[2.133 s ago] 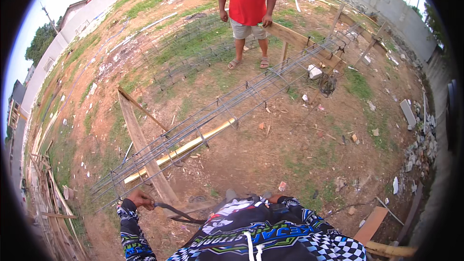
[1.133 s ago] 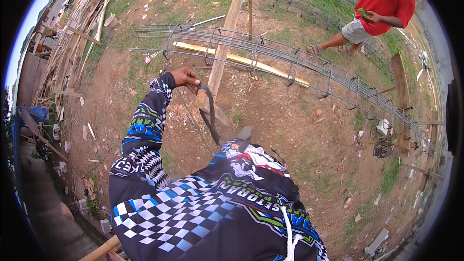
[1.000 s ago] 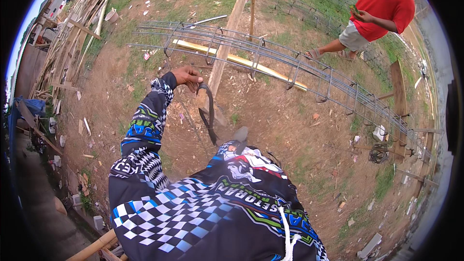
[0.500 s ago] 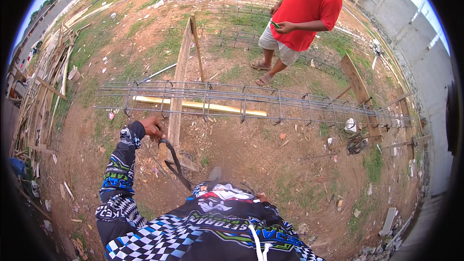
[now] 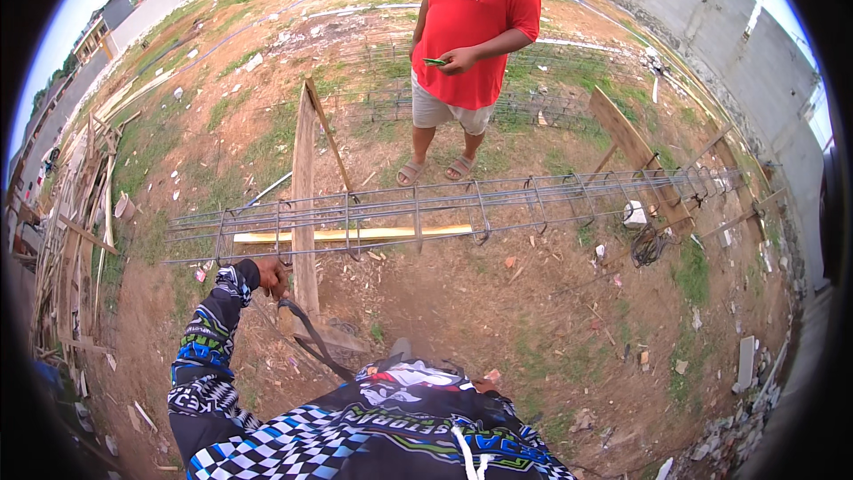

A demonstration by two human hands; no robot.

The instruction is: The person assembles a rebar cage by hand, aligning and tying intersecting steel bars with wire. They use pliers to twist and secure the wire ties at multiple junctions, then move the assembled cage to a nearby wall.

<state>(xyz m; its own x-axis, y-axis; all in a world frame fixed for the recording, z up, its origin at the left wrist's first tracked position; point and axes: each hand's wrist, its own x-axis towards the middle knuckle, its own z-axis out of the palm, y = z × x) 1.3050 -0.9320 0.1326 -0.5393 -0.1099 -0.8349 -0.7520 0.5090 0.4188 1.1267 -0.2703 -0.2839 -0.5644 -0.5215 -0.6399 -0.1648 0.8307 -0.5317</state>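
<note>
My left hand (image 5: 273,277) is closed on one end of a black strap (image 5: 318,352), which hangs in a curve back toward my waist. That hand is beside the near edge of a long rebar cage (image 5: 418,214), close to an upright-set plank (image 5: 304,205) under the cage's left part. Whether the fingers also touch the steel I cannot tell. The cage has long parallel bars with square stirrups around them. Only a bit of my right hand (image 5: 485,383) shows past the front of my patterned jacket; its fingers are hidden.
A person in a red shirt (image 5: 480,27) stands beyond the cage, a small green object in one hand. A second plank (image 5: 626,138) supports the cage's right part, near a wire coil (image 5: 651,247). Scrap timber (image 5: 75,240) lies left; a grey wall (image 5: 755,80) rises right.
My view has tilted up and turned right, so the cage sits lower and the person farther left in the picture. My left hand still grips the strap beside the cage.
</note>
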